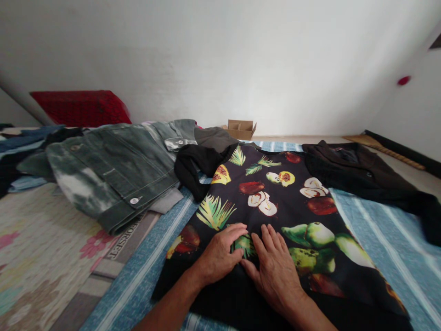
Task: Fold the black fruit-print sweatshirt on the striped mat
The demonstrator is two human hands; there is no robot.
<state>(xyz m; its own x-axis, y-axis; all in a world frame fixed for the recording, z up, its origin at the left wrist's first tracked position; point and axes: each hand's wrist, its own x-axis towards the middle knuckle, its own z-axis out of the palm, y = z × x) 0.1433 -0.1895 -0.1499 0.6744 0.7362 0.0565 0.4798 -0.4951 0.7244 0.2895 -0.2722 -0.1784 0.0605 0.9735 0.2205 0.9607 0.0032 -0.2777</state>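
A black sweatshirt (262, 177) with a fruit and leaf print lies spread out in front of me, its plain black hem nearest to me. On its lower middle rests my left hand (222, 250), fingers slightly bent and apart, holding nothing. Close beside it, my right hand (274, 264) lies flat on the cloth with its fingers stretched forward. The two thumbs nearly meet over a green printed patch. One black sleeve is bunched at the upper left; the other side of the sweatshirt runs up to a dark brown and black garment (347, 168).
A grey-green denim jacket (127, 174) lies to the left, with more piled clothes (24, 147) beyond. Under everything are a blue striped sheet (365, 207) and a flowered mat (44, 239). An open cardboard box (241, 129) and a red object (81, 108) stand by the wall.
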